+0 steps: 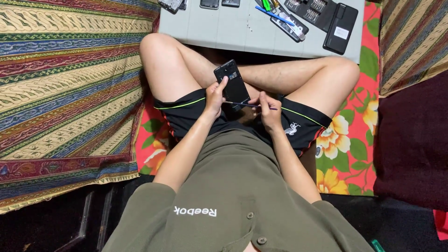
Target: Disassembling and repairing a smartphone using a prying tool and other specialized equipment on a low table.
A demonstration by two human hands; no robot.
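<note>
Black and shiny, the phone (pixel 232 83) sits over the person's lap, between the two bent knees, not on the desk (pixel 233 32). The left hand (pixel 215 97) holds it from the left side, with the thumb up along the phone's edge, so that grip is closed around the phone. The phone's long side runs from near the belly up and a little left, toward the near edge of the desk.

The right hand (pixel 269 111) is just beside the phone's bottom right corner. Its fingers are pinched shut on a thin blue tool (pixel 249 105). The tool lies almost flat, going across from right to left, and its tip meets the lower end of the phone. So the tool crosses the phone's long side, and the right hand is the one nearer that bottom end.

Another dark phone (pixel 341 28) and a tool case (pixel 311 11) lie far off at the back right of the desk
</note>
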